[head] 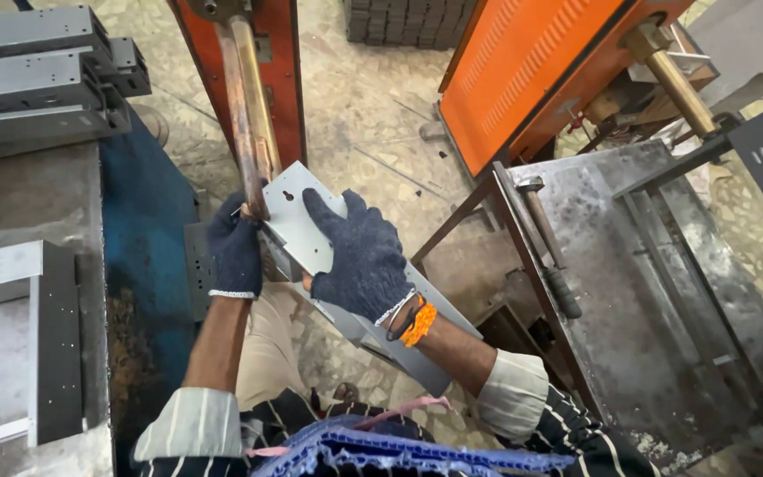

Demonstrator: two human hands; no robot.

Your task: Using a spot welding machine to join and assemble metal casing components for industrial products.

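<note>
Both forearms reach forward from rolled striped sleeves. The gloved right hand (359,256) lies fingers-up, its grip clamped on a grey sheet-metal panel (298,221) held tilted above the floor. The gloved left hand (236,247) grips the panel's left edge, against a copper welding electrode arm (245,106).

A steel table (655,291) with a scuffed, stained top was seen at the right; a hammer (551,247) lay along its left edge, head away, dark grip toward the viewer. At the left, a grey bench (19,199) carried a folded sheet-metal frame (46,340) near its front, and grey metal channels (33,75) were stacked at its far end. A speckled stone floor (373,97) was noted between them, grey blocks (404,22) piled on it farther off.
</note>
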